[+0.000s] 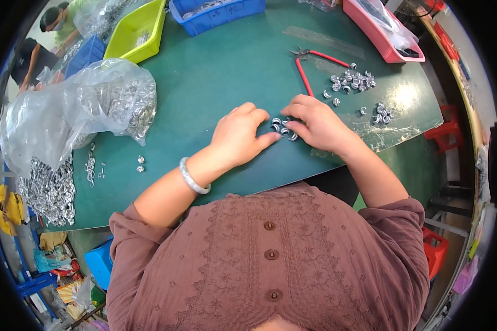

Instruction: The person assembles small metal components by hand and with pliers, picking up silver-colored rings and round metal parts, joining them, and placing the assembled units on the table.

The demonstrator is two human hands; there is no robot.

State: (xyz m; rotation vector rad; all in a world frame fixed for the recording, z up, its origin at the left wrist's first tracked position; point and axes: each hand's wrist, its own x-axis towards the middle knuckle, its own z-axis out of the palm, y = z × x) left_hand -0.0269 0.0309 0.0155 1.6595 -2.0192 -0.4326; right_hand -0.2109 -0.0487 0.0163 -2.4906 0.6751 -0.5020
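Note:
A small cluster of shiny silver curved metal pieces [282, 130] lies on the green tabletop between my hands. My left hand [238, 135] rests at its left side, thumb and index finger apart, the thumb tip close to the pieces. From the right, my right hand [319, 126] curves over the same cluster, with a gap between thumb and index finger; the fingertips touch or nearly touch the pieces. Just beyond that hand are red-handled pliers [303, 77], their handles spread. More curved pieces form a loose group [356, 81] and a smaller one [381, 114] at the right.
On the left, a clear plastic bag [102, 102] of metal parts sits behind a heap of silver parts [48, 190]. A short chain [90, 165] lies beside it. Yellow-green [154, 33], blue [218, 15] and pink [378, 33] bins line the far side. Other people sit far left.

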